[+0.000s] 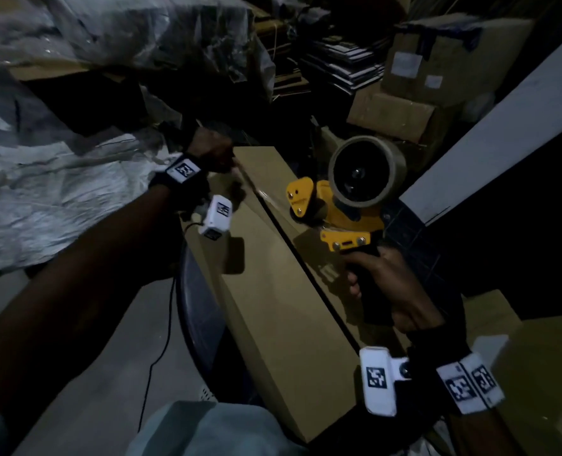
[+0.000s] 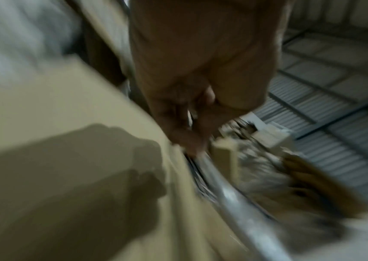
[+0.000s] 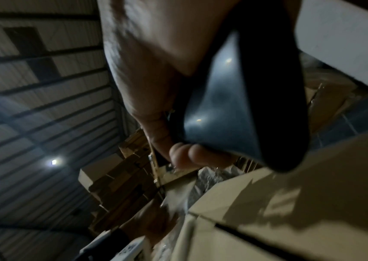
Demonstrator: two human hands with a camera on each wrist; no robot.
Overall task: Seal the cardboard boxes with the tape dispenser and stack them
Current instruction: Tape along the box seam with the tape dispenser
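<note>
Box (image 1: 282, 284): long cardboard box lying across a dark chair (image 1: 200, 320); its top seam gapes dark along most of its length.
Tape dispenser (image 1: 345, 199): yellow, nose at the box's far stretch of seam.
Right hand (image 1: 394, 291): fingers wrapped round the dispenser's black handle.
Left hand (image 1: 212, 151): at the box's far end; grip blurred, cannot tell.
Progress: sealing apparently barely begun; stacking not yet done.

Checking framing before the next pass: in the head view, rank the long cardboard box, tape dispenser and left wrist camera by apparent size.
1. Long cardboard box
2. Tape dispenser, held by the right hand
3. Left wrist camera

Apparent size only.
</note>
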